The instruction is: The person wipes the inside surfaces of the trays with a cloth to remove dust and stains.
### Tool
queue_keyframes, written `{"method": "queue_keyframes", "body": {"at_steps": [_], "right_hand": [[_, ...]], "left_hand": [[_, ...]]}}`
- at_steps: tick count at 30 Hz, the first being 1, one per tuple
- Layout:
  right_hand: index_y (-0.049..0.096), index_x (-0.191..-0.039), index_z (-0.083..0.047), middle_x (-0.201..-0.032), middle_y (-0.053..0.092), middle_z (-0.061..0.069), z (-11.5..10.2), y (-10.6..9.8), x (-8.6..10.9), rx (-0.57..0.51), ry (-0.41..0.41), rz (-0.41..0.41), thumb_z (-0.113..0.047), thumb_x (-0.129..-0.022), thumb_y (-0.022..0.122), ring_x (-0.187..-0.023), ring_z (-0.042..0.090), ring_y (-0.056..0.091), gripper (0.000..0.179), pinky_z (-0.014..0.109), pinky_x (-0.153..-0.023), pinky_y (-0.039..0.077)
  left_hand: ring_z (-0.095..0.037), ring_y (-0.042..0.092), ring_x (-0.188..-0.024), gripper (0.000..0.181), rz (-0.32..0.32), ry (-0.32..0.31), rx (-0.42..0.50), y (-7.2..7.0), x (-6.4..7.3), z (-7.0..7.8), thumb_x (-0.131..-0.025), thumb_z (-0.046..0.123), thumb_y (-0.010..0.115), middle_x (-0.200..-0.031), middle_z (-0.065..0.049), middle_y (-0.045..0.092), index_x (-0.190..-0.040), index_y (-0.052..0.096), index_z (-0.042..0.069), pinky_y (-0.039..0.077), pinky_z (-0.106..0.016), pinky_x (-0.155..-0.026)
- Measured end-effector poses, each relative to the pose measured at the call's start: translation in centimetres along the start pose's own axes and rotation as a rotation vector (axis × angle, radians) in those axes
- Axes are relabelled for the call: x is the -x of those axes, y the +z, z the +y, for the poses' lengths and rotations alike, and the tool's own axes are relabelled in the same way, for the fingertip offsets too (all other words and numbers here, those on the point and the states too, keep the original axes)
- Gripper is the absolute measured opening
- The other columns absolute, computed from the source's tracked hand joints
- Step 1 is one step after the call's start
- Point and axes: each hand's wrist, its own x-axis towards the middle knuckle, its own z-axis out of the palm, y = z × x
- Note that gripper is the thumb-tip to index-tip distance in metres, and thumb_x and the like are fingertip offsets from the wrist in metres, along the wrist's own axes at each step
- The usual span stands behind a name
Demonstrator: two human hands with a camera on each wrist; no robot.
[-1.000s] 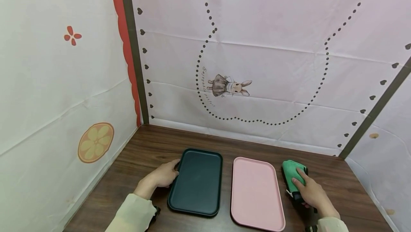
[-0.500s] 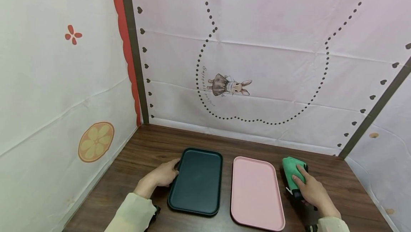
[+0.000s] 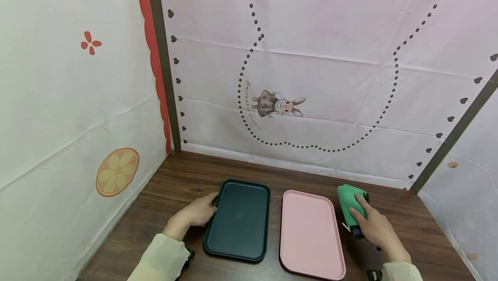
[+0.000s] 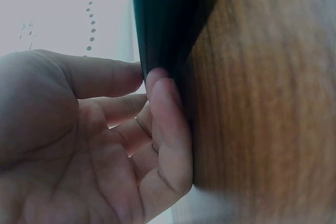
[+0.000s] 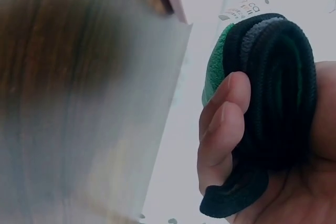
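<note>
A dark green rectangular tray [image 3: 240,220] lies on the wooden table. My left hand [image 3: 197,211] holds its left rim, thumb on the upper side and fingers curled at the underside. The left wrist view shows the tray's edge [image 4: 164,14] between thumb and fingertips. At the right, my right hand [image 3: 376,228] grips a folded green towel [image 3: 347,201] with black edging and a small white label. Its layered dark end [image 5: 278,87] faces the right wrist camera, with fingers on one side and the palm on the other. In that view the towel stands apart from the tabletop.
A pink rectangular tray [image 3: 310,233] lies between the dark green tray and the towel. The brown wooden table [image 3: 194,164] ends at a printed cloth wall [image 3: 334,99] at the back, with another cloth wall [image 3: 58,121] on the left and one on the right.
My right hand has raised the towel slightly and shifted it a little to the left, toward the pink tray. My left hand and both trays have stayed in place.
</note>
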Motion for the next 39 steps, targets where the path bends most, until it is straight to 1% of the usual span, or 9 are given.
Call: {"method": "queue_keyframes", "body": {"at_steps": [3, 6, 9, 11, 15, 18, 22, 33, 39], "right_hand": [[0.017, -0.166, -0.006, -0.143, 0.047, 0.045, -0.5, -0.2, 0.0, 0.025, -0.015, 0.002, -0.054, -0.108, 0.043, -0.076, 0.028, 0.072, 0.08, 0.045, -0.066, 0.055], [0.018, -0.166, -0.006, -0.146, 0.045, 0.044, -1.0, -0.4, 0.1, 0.059, -0.039, 0.005, -0.055, -0.108, 0.042, -0.097, 0.042, 0.07, 0.08, 0.053, -0.077, 0.055], [0.018, -0.166, -0.007, -0.149, 0.043, 0.043, -1.6, -0.5, 0.3, 0.065, -0.052, 0.006, -0.054, -0.108, 0.042, -0.106, 0.047, 0.068, 0.079, 0.056, -0.081, 0.054], [0.018, -0.166, -0.008, -0.148, 0.044, 0.042, -1.9, -0.4, 0.4, 0.064, -0.057, 0.008, -0.055, -0.108, 0.042, -0.103, 0.044, 0.068, 0.079, 0.054, -0.079, 0.054], [0.018, -0.167, -0.01, -0.142, 0.051, 0.041, -2.4, -0.3, 0.6, 0.024, -0.05, 0.006, -0.054, -0.108, 0.044, -0.08, 0.033, 0.072, 0.078, 0.046, -0.069, 0.054], [0.018, -0.167, -0.011, -0.142, 0.051, 0.041, -2.8, -0.1, 0.6, 0.021, -0.055, 0.006, -0.054, -0.108, 0.045, -0.083, 0.037, 0.073, 0.078, 0.048, -0.071, 0.054], [0.02, -0.166, -0.011, -0.147, 0.047, 0.04, -3.2, 0.1, 0.7, 0.051, -0.074, 0.015, -0.054, -0.108, 0.045, -0.102, 0.041, 0.07, 0.077, 0.053, -0.079, 0.054], [0.022, -0.166, -0.013, -0.149, 0.047, 0.039, -4.1, 0.9, 1.0, 0.053, -0.098, 0.024, -0.053, -0.107, 0.047, -0.115, 0.052, 0.064, 0.075, 0.057, -0.082, 0.053], [0.024, -0.166, -0.014, -0.149, 0.048, 0.038, -4.6, 1.3, 1.0, 0.046, -0.109, 0.034, -0.052, -0.107, 0.048, -0.115, 0.05, 0.064, 0.074, 0.053, -0.08, 0.053]], "left_hand": [[-0.02, 0.053, -0.06, 0.057, 0.0, -0.005, -0.001, 0.0, 0.0, 0.0, -0.107, 0.007, 0.049, -0.081, -0.01, 0.059, -0.161, 0.032, 0.002, 0.048, -0.033, -0.055], [-0.02, 0.054, -0.061, 0.057, -0.002, -0.012, -0.001, 0.0, 0.1, 0.0, -0.107, 0.008, 0.049, -0.082, -0.01, 0.059, -0.161, 0.032, 0.002, 0.048, -0.033, -0.055], [-0.019, 0.054, -0.061, 0.057, -0.008, -0.011, -0.006, -0.1, 0.1, 0.1, -0.107, 0.008, 0.049, -0.083, -0.01, 0.06, -0.162, 0.032, 0.002, 0.048, -0.032, -0.056], [-0.019, 0.054, -0.062, 0.057, -0.01, -0.014, -0.004, -0.1, 0.0, 0.1, -0.107, 0.008, 0.049, -0.084, -0.01, 0.06, -0.162, 0.031, 0.002, 0.048, -0.032, -0.056], [-0.019, 0.054, -0.062, 0.057, -0.008, -0.015, -0.006, 0.0, 0.0, 0.2, -0.107, 0.009, 0.049, -0.083, -0.01, 0.06, -0.161, 0.032, 0.002, 0.048, -0.032, -0.056], [-0.019, 0.054, -0.061, 0.057, -0.005, -0.019, -0.002, 0.0, 0.0, 0.2, -0.107, 0.009, 0.05, -0.081, -0.01, 0.059, -0.161, 0.033, 0.003, 0.048, -0.032, -0.056], [-0.019, 0.054, -0.06, 0.057, -0.005, -0.021, -0.003, 0.0, 0.1, 0.2, -0.107, 0.009, 0.05, -0.08, -0.01, 0.059, -0.161, 0.033, 0.003, 0.048, -0.032, -0.056], [-0.02, 0.056, -0.064, 0.057, 0.003, 0.0, -0.002, -0.1, 0.2, 0.2, -0.106, 0.008, 0.05, -0.081, -0.01, 0.058, -0.16, 0.034, 0.001, 0.05, -0.033, -0.057], [-0.019, 0.053, -0.06, 0.057, 0.004, -0.004, -0.002, 0.0, 0.2, 0.1, -0.107, 0.008, 0.05, -0.075, -0.009, 0.056, -0.16, 0.034, 0.001, 0.05, -0.033, -0.057]]}}
